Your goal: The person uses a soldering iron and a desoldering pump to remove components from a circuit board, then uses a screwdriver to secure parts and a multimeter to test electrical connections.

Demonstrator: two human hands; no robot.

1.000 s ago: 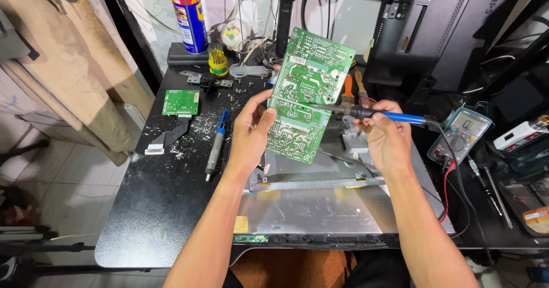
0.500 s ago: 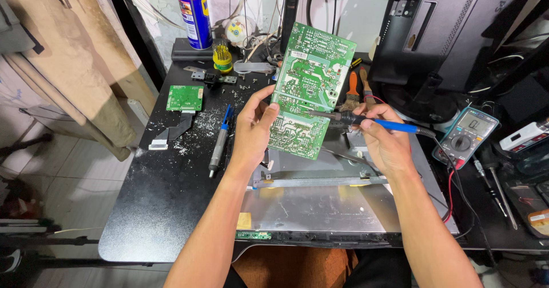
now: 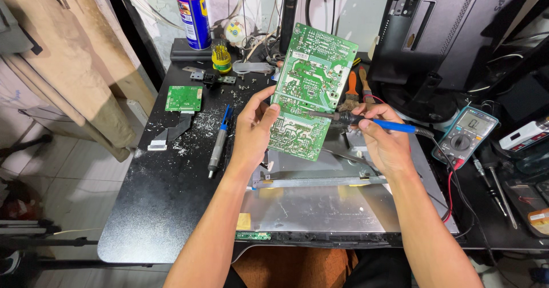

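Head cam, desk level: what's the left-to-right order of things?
Small green circuit board → grey desoldering pump with blue tip → left hand → large green circuit board → right hand holding blue-handled soldering iron → teal multimeter.

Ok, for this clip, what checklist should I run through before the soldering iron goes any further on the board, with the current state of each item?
1. Left hand grips the large green circuit board by its edge, tilted up off the table: ok.
2. Right hand holds the blue-handled soldering iron like a pen: ok.
3. Iron tip against the board's solder side: looks so; exact joint cannot tell.
4. Left fingers clear of the tip: ok, they sit at the board's left edge.
5. Iron's cord free of the multimeter: cannot tell.
6. Solder at hand: cannot tell.
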